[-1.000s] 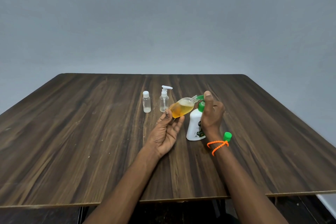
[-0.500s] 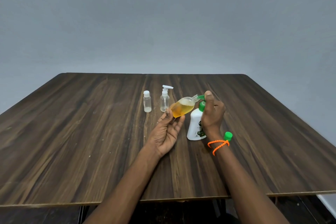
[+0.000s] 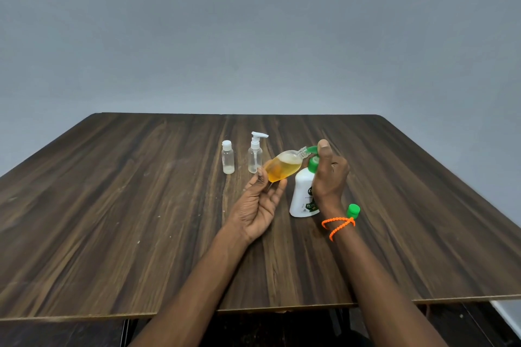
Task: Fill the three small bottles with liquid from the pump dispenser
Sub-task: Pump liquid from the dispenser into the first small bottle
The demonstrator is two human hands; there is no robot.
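**One bottle at the nozzle, two standing by**

Roughly speaking, the person is well into filling one small bottle, and the other two look barely started. The left hand (image 3: 260, 201) lies palm up above the wooden table (image 3: 112, 220), its fingertips curled round the base of a tilted, rounded small bottle (image 3: 283, 167) whose neck points right, up to the green nozzle (image 3: 311, 148) of the white pump dispenser (image 3: 303, 196). That bottle holds amber liquid to roughly two thirds, with a pale band at the top that may be foam. The right hand (image 3: 329, 175) wraps the dispenser's green pump head, thumb raised on top, so it appears to be pressing; whether liquid runs at this instant cannot be made out.

Behind the left hand stand the other two small bottles, upright and close together on the table: a capped clear bottle (image 3: 227, 160) with only a thin pale layer at its bottom, and just to its right a clear bottle with a white pump top (image 3: 255, 153), which looks empty or nearly so. Both keep their tops on. A loose green cap (image 3: 353, 210) lies on the table just beyond the right wrist, next to an orange beaded wristband (image 3: 338, 224); it likely belongs to the tilted bottle.

Judged so, what remains is topping off and capping this bottle, then opening, filling and closing the two clear ones.
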